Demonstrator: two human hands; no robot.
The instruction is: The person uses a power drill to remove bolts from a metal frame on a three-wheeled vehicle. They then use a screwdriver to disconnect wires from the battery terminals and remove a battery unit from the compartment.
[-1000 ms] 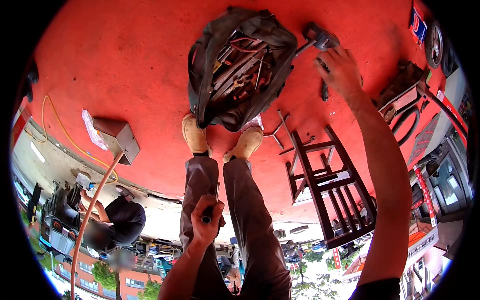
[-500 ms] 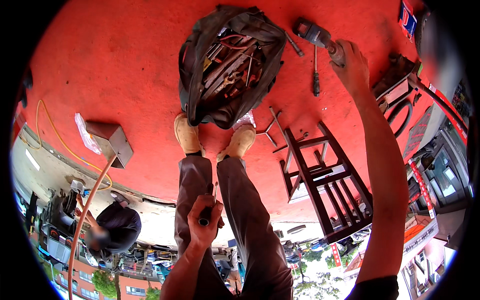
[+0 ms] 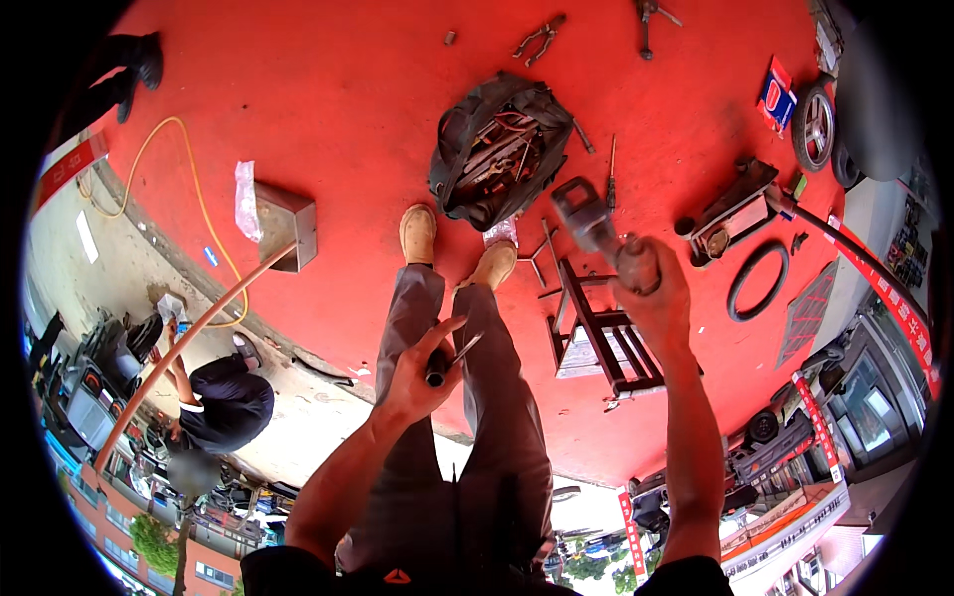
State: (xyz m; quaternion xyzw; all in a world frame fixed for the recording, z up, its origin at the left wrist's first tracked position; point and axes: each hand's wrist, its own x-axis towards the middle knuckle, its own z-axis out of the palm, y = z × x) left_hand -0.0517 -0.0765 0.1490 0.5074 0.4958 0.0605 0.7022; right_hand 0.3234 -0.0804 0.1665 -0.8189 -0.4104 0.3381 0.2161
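Observation:
My left hand is in front of my legs, closed round a screwdriver with a dark handle. Its thin shaft points up and right, and the forefinger stretches out past the handle. In my right hand is a cordless power tool, raised above the floor and gripped at one end. The wide, blocky end points away from me; motion blur hides its exact kind. Beyond my shoes stands an open black tool bag filled with hand tools. A dark wooden stool lies on its side beneath the power tool.
Pliers and another screwdriver lie on the red floor. A floor jack, a tyre and a wheel are at right. At left are a metal box, a yellow hose and a crouching person.
My right hand has drawn the power tool back toward me, away from the floor beside the bag. My left hand still holds the screwdriver, its shaft now tilted right. The view has shifted.

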